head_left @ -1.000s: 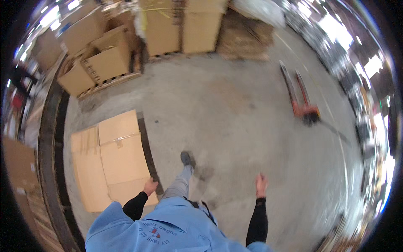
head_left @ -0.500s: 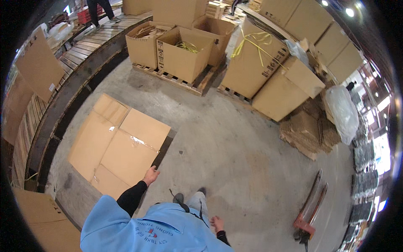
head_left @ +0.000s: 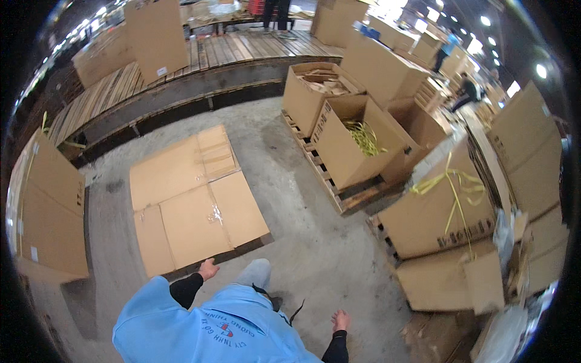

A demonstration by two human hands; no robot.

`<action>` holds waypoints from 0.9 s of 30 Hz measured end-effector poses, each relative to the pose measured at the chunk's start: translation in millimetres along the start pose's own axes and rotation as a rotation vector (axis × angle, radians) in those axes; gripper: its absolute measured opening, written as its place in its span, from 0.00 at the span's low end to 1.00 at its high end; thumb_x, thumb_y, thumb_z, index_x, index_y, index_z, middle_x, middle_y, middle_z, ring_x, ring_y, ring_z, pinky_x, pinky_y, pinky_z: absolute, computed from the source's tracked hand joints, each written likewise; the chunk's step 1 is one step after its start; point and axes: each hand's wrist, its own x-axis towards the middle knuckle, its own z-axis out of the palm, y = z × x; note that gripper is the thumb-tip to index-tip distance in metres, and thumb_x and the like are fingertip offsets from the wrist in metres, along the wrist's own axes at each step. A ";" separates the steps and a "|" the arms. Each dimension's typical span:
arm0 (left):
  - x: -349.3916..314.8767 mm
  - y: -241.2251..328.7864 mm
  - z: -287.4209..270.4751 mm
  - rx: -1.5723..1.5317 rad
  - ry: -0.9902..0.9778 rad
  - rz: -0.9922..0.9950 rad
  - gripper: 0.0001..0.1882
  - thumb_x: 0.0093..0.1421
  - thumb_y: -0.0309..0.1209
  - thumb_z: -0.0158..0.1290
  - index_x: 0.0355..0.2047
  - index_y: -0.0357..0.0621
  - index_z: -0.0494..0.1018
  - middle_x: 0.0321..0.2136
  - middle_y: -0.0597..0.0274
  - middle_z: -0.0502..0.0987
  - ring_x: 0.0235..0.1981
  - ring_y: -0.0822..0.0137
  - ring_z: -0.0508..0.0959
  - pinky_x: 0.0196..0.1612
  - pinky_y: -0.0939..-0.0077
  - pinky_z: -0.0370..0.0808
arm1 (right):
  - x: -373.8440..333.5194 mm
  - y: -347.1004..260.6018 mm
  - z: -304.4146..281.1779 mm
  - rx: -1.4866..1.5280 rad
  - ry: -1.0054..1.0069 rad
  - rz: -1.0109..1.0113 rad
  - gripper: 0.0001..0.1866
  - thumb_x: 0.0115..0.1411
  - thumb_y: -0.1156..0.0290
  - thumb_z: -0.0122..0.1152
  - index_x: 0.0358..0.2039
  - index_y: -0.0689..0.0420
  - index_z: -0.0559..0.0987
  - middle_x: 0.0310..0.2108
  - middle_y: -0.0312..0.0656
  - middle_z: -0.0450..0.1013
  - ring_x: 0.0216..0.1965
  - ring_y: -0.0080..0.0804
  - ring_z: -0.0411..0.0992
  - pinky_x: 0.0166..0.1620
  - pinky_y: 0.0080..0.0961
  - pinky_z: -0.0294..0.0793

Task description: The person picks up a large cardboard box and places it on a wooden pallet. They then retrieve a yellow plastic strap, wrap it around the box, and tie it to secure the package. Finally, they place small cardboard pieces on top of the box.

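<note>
A large flattened cardboard box (head_left: 175,175) lies on the concrete floor ahead and to the left, its flaps spread and strips of clear tape catching the light. Just off its near edge hangs my left hand (head_left: 209,269), fingers loosely apart and nothing in them. My right hand (head_left: 341,320) hangs at my right side over bare floor, empty, with its fingers slightly bent. Neither hand touches the cardboard.
Open cartons (head_left: 357,139), one with yellow strapping, stand on a wooden pallet (head_left: 315,166). A strapped carton stack (head_left: 445,212) is at the right. A raised slatted platform (head_left: 224,51) runs across the back; a tall carton (head_left: 51,212) stands left. People are in the background.
My view has swung left, so the flattened box and cartons sit further right in it. The carton at the left now shows more fully, and the pallet jack has left view. Both hands stay empty.
</note>
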 end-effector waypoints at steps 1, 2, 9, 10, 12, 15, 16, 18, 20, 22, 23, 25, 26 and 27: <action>10.9 10.3 10.4 -0.043 0.004 -0.059 0.33 0.54 0.41 0.58 0.54 0.28 0.70 0.53 0.32 0.73 0.57 0.42 0.72 0.60 0.59 0.69 | 18.3 -35.5 16.1 -0.035 -0.062 -0.067 0.26 0.65 0.63 0.56 0.60 0.63 0.68 0.40 0.48 0.76 0.35 0.36 0.76 0.37 0.34 0.76; 22.7 19.1 22.0 -0.041 0.010 -0.031 0.33 0.55 0.41 0.58 0.55 0.28 0.69 0.53 0.32 0.73 0.57 0.41 0.72 0.60 0.59 0.69 | 34.5 -66.5 31.7 -0.065 -0.110 -0.121 0.27 0.65 0.63 0.57 0.60 0.64 0.68 0.40 0.48 0.76 0.35 0.36 0.76 0.36 0.33 0.76; 157.7 101.7 65.1 -0.118 -0.164 -0.098 0.39 0.56 0.43 0.58 0.61 0.27 0.63 0.59 0.31 0.67 0.62 0.43 0.67 0.64 0.61 0.65 | 106.7 -202.8 153.1 -0.128 -0.177 -0.165 0.20 0.62 0.67 0.60 0.51 0.66 0.74 0.33 0.44 0.76 0.30 0.32 0.76 0.31 0.28 0.77; 185.2 125.4 57.6 -0.142 -0.187 -0.130 0.40 0.56 0.43 0.59 0.62 0.27 0.62 0.60 0.30 0.66 0.63 0.43 0.66 0.64 0.62 0.64 | 105.8 -211.7 162.3 -0.162 -0.224 -0.113 0.19 0.62 0.66 0.59 0.50 0.65 0.74 0.32 0.43 0.76 0.29 0.31 0.75 0.30 0.28 0.76; 228.6 178.1 44.3 -0.341 -0.051 -0.174 0.39 0.58 0.39 0.58 0.62 0.23 0.60 0.58 0.28 0.68 0.61 0.45 0.69 0.63 0.62 0.66 | 117.7 -241.5 188.4 -0.260 -0.279 0.008 0.18 0.64 0.64 0.57 0.48 0.65 0.76 0.30 0.41 0.76 0.27 0.30 0.74 0.28 0.28 0.73; 305.0 262.4 -7.9 -0.275 0.094 0.057 0.37 0.59 0.35 0.56 0.62 0.21 0.59 0.47 0.34 0.77 0.49 0.49 0.78 0.52 0.61 0.74 | 146.6 -290.4 232.0 -0.407 -0.434 -0.127 0.15 0.64 0.63 0.58 0.43 0.62 0.78 0.26 0.37 0.75 0.23 0.28 0.71 0.26 0.27 0.71; 324.9 285.2 -27.2 -0.266 0.112 0.089 0.36 0.59 0.35 0.55 0.62 0.21 0.59 0.42 0.38 0.80 0.44 0.51 0.81 0.47 0.62 0.76 | 160.2 -308.1 246.0 -0.452 -0.422 -0.148 0.14 0.63 0.62 0.58 0.40 0.61 0.79 0.25 0.36 0.74 0.23 0.27 0.70 0.26 0.27 0.70; 362.6 326.9 -63.1 -0.342 0.163 0.098 0.36 0.60 0.34 0.55 0.62 0.21 0.59 0.34 0.45 0.81 0.36 0.61 0.81 0.40 0.68 0.77 | 187.2 -341.9 275.0 -0.398 -0.377 -0.129 0.13 0.63 0.63 0.58 0.36 0.61 0.80 0.24 0.37 0.74 0.22 0.26 0.70 0.24 0.27 0.70; 397.7 359.9 -91.2 -0.375 0.178 0.088 0.36 0.60 0.34 0.56 0.62 0.22 0.59 0.31 0.49 0.79 0.32 0.66 0.79 0.37 0.71 0.76 | 224.5 -382.0 307.1 -0.559 -0.390 -0.250 0.15 0.60 0.63 0.62 0.42 0.62 0.80 0.26 0.41 0.77 0.25 0.30 0.76 0.28 0.29 0.74; 429.8 384.5 -111.0 -0.410 0.187 0.082 0.35 0.60 0.34 0.56 0.61 0.22 0.59 0.28 0.52 0.78 0.29 0.69 0.77 0.34 0.73 0.75 | 265.5 -424.6 344.7 -0.644 -0.420 -0.304 0.17 0.59 0.60 0.62 0.38 0.64 0.81 0.28 0.46 0.79 0.26 0.42 0.77 0.30 0.36 0.75; 442.2 393.0 -116.4 -0.425 0.193 0.088 0.35 0.60 0.33 0.56 0.61 0.22 0.59 0.28 0.54 0.77 0.28 0.69 0.76 0.32 0.73 0.75 | 285.1 -445.6 371.5 -0.660 -0.386 -0.466 0.19 0.59 0.58 0.61 0.36 0.65 0.81 0.30 0.49 0.79 0.30 0.48 0.77 0.34 0.40 0.76; 463.6 405.4 -122.9 -0.488 0.222 0.055 0.34 0.60 0.33 0.55 0.61 0.23 0.58 0.27 0.57 0.76 0.27 0.70 0.75 0.29 0.73 0.73 | 316.9 -488.0 418.9 -0.705 -0.365 -0.526 0.22 0.58 0.55 0.59 0.34 0.66 0.82 0.36 0.56 0.78 0.39 0.56 0.75 0.43 0.46 0.74; 468.4 406.6 -126.8 -0.530 0.245 0.012 0.35 0.60 0.32 0.55 0.62 0.23 0.57 0.26 0.58 0.75 0.26 0.70 0.74 0.28 0.73 0.73 | 334.8 -516.9 444.8 -0.755 -0.380 -0.352 0.23 0.58 0.54 0.58 0.33 0.67 0.81 0.39 0.59 0.77 0.44 0.59 0.74 0.48 0.48 0.72; 473.0 408.1 -130.7 -0.581 0.253 -0.052 0.35 0.60 0.32 0.55 0.63 0.23 0.56 0.26 0.59 0.75 0.26 0.71 0.73 0.26 0.73 0.72 | 346.6 -542.4 471.1 -0.766 -0.431 -0.484 0.23 0.58 0.55 0.58 0.33 0.67 0.81 0.41 0.61 0.76 0.46 0.59 0.73 0.50 0.48 0.71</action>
